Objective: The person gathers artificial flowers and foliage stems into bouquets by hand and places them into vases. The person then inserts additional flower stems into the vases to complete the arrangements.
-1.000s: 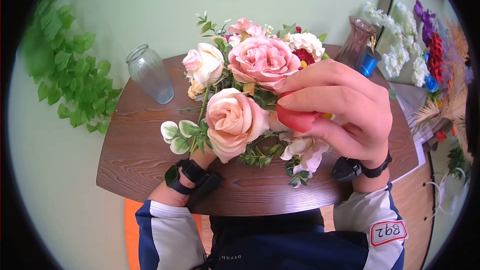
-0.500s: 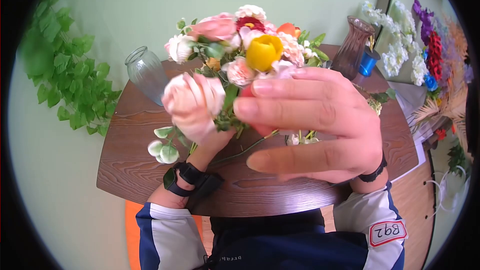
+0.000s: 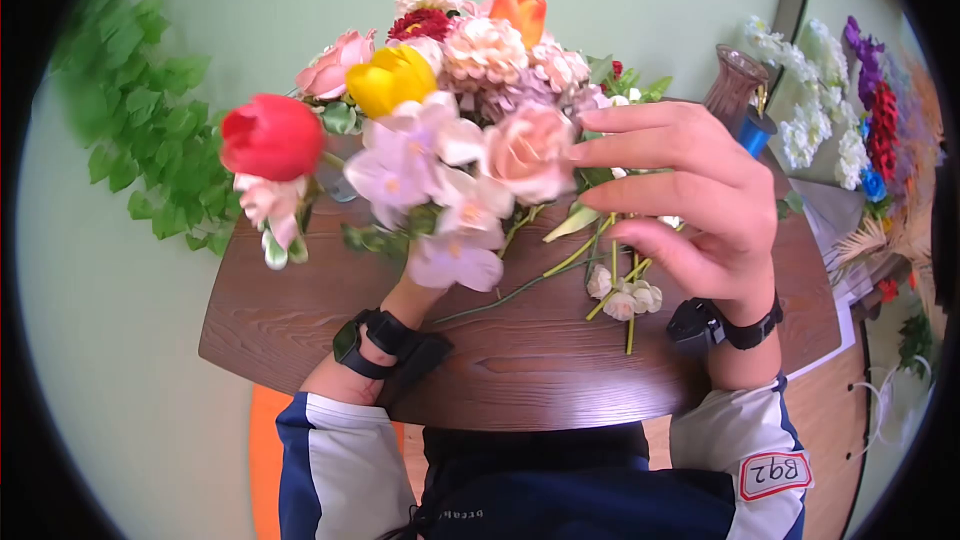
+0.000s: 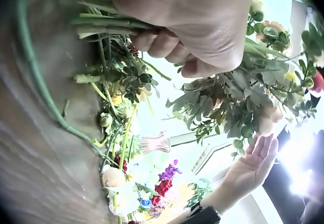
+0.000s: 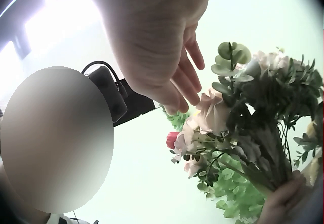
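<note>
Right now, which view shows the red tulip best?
The head view: the red tulip is large and uncovered there. The left wrist view cuts it off at the edge; the right wrist view shows it small, beside paler flowers.

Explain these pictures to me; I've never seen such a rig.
No machine here: a person works with bare hands. The head picture comes from a camera worn on the head, looking forward and down; the other two come from wrist cameras, each watching its own hand.

The left hand grips a bouquet by its stems. The right hand is open beside the blooms, holding nothing. Loose pale flowers lie on the wooden table, and a brownish vase stands toward its far right.
</note>
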Tool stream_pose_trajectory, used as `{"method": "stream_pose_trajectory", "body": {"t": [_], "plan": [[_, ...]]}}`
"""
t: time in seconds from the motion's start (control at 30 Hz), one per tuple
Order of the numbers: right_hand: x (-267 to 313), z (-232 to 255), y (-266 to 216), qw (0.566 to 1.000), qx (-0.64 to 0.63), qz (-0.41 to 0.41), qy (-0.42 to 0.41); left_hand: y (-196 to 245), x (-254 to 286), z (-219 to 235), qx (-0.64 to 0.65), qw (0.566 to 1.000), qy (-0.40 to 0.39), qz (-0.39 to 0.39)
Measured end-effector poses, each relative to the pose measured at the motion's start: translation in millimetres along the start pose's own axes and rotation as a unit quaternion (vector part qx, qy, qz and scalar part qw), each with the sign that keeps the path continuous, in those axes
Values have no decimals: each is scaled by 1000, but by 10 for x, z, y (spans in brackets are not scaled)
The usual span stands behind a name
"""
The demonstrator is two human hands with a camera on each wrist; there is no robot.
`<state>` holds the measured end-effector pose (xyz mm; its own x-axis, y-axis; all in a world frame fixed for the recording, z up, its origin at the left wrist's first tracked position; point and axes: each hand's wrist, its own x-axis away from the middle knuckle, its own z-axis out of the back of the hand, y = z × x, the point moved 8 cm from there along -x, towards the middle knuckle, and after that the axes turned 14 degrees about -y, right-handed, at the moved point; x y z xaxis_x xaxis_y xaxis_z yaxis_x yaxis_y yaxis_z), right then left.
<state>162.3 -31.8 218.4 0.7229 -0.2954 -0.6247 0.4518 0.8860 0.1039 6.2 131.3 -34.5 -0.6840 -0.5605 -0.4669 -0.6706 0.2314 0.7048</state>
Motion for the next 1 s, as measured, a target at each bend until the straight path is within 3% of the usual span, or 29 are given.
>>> {"method": "stream_pose_trajectory", "body": {"t": [0.07, 0.23, 0.33, 0.43, 0.5, 0.63, 0.7, 0.83, 0.87, 0.93, 1.0], "plan": [[3, 16, 5, 1000, -12, -4, 2, 296, -144, -413, -252, 949, 179, 67], [30, 47, 115, 997, -51, -40, 34, 330, -153, -286, -216, 964, 145, 45], [46, 20, 171, 995, -58, -47, 61, 269, -166, -265, -150, 982, 95, 63], [102, -98, 325, 985, -101, -114, 74, 217, -178, -343, -44, 996, 48, 58], [148, -354, 527, 957, -164, -239, 14, 239, -212, -480, 14, 999, -14, 33], [282, -807, 814, 926, -182, -323, -76, 356, -238, -553, 14, 999, -49, 2], [428, -1110, 996, 898, -147, -380, -167, 402, -220, -507, -15, 1000, -24, -5], [728, -1508, 1246, 863, -92, -419, -266, 466, -202, -437, -81, 996, 26, -22], [775, -1546, 1290, 862, -90, -421, -267, 479, -202, -427, -95, 994, 36, -27], [804, -1485, 1384, 891, -67, -405, -192, 476, -216, -447, -85, 996, 30, -27], [906, -1483, 1487, 873, -46, -444, -198, 464, -221, -435, -74, 997, 26, -27]]}}
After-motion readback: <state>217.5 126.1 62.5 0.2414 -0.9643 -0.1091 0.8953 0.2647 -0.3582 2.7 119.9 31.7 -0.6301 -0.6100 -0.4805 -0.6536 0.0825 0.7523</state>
